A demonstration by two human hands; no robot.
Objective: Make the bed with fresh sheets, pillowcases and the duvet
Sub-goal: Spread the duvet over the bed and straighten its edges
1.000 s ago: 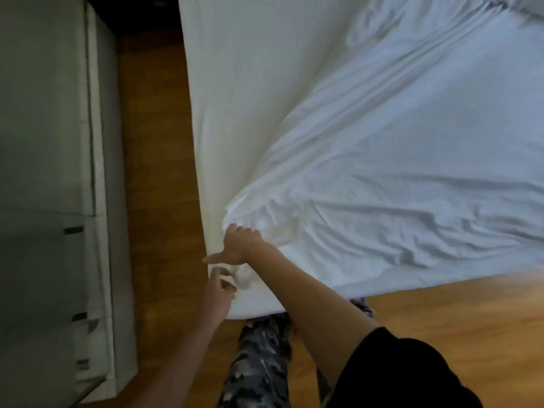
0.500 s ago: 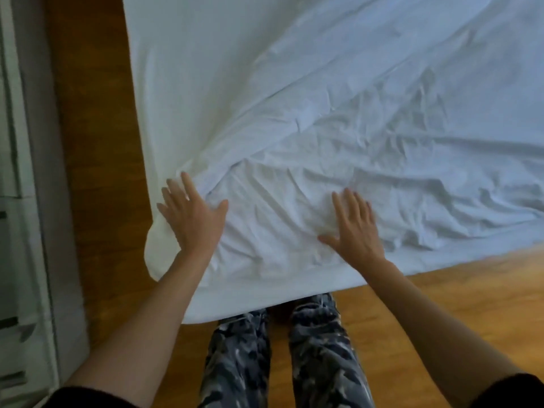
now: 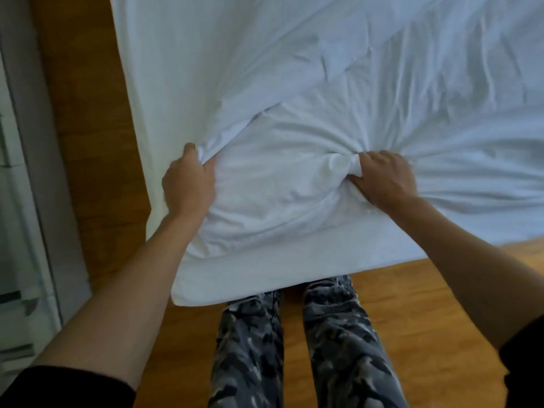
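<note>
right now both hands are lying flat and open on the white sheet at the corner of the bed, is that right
Not quite. The head view shows both hands at the bed corner, but neither is flat: the left hand has its fingers curled round a bunch of the white sheet, and the right hand grips another gathered fold of it.

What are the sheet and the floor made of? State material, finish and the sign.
Sheet: thin woven fabric, likely cotton, matte white; it bunches into fine creases where both hands grip it.
Floor: wood or wood-look laminate, orange-brown with a slight sheen; faint grain lines show.
</note>
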